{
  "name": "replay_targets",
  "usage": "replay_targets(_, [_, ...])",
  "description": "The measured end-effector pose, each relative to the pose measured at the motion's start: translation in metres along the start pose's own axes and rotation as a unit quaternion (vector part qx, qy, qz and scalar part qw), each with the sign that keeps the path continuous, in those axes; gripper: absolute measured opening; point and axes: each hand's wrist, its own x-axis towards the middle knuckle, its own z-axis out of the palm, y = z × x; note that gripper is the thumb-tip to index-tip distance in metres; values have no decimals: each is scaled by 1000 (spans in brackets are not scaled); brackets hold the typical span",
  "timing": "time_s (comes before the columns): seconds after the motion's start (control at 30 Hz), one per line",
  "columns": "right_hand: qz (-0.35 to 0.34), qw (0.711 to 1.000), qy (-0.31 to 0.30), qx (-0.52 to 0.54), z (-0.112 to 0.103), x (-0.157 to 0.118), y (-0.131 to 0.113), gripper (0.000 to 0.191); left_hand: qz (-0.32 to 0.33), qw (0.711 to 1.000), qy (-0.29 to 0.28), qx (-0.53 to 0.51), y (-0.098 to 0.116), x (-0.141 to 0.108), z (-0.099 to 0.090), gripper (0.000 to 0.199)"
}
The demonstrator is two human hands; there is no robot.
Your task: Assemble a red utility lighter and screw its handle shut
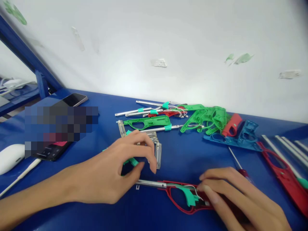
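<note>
A red lighter casing half (176, 202) lies in front of me, its inside facing up. Set in it are a teal trigger (189, 195) and a thin white wire (196, 190), and a metal tube (151, 183) extends from its left end. My right hand (237, 195) grips the casing's right part, thumb and fingertips together beside the wire; its palm side is hidden. Curved above the tube's left end, my left hand (120, 166) has thumb and fingers apart and nothing visible between them. Clear fuel tanks (158, 155) and teal pieces (133, 161) lie behind it.
Green casing halves (149, 122) and metal tubes with wires (166, 128) lie towards the wall. On the right are blue casings (235, 141), a red casing (284, 176), a screwdriver (235, 157) and more tubes (291, 149). A phone (51, 152) and white case (12, 157) sit left.
</note>
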Motion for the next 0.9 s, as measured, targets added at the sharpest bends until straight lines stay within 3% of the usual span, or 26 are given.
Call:
replay_targets(0.1, [-3,1000,-6,5,0,5,-5,12,0,996,-49,70,-2,0,-2,25])
replay_targets(0.27, [-26,999,-29,5,6,20,-20,12,24,990,-42,135,-17,3,-3,17])
replay_targets(0.47, [-16,982,-185,-39,22,51,-26,35,91,979,-24,179,-29,8,2,13])
replay_targets(0.57, [-15,975,-218,-33,31,72,-23,31,108,973,-18,202,-30,8,5,9])
replay_targets(0.77, [-17,971,-234,-50,41,93,-24,17,107,963,-21,245,-32,9,3,19])
replay_targets(0.9, [-26,973,-218,-67,35,95,-26,15,107,963,-27,247,-37,10,6,23])
